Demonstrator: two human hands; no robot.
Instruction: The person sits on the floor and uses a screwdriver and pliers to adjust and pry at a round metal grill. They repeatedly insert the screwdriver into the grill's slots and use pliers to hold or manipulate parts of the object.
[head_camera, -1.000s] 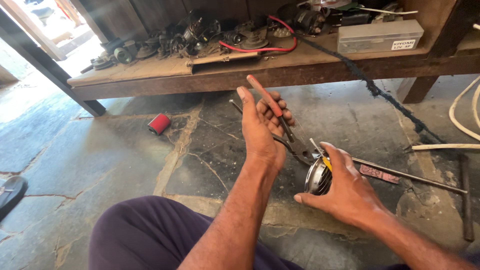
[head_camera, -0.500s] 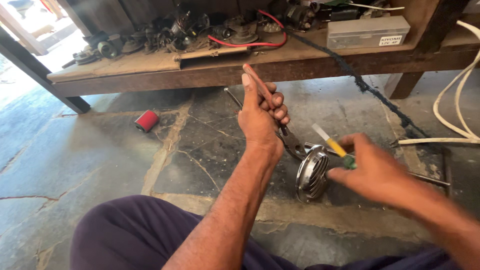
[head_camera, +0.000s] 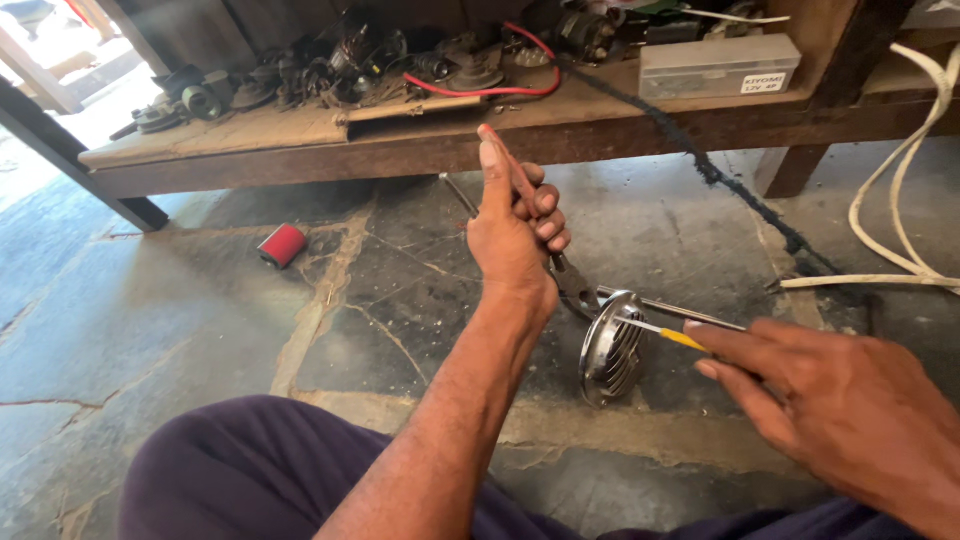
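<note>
Chrome horn (head_camera: 610, 348) stands on edge; left hand (head_camera: 515, 235) grips pliers (head_camera: 560, 270) upright; right hand (head_camera: 850, 410) pinches screwdriver (head_camera: 655, 332) pointing left.

The round horn (head_camera: 610, 348) is ribbed, shiny chromed metal; the pliers (head_camera: 570, 280) are dull dark steel with red plastic grips. The screwdriver (head_camera: 655, 330) has a bright metal shaft and glossy yellow handle. The floor (head_camera: 180, 330) is rough, cracked stone; the shelf (head_camera: 300, 135) worn matt wood

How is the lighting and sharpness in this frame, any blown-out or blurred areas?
Head view: top-left corner is blown out by daylight; the pliers in the left hand and the round metal horn are sharp; the right hand looks slightly soft at the near edge.
</note>
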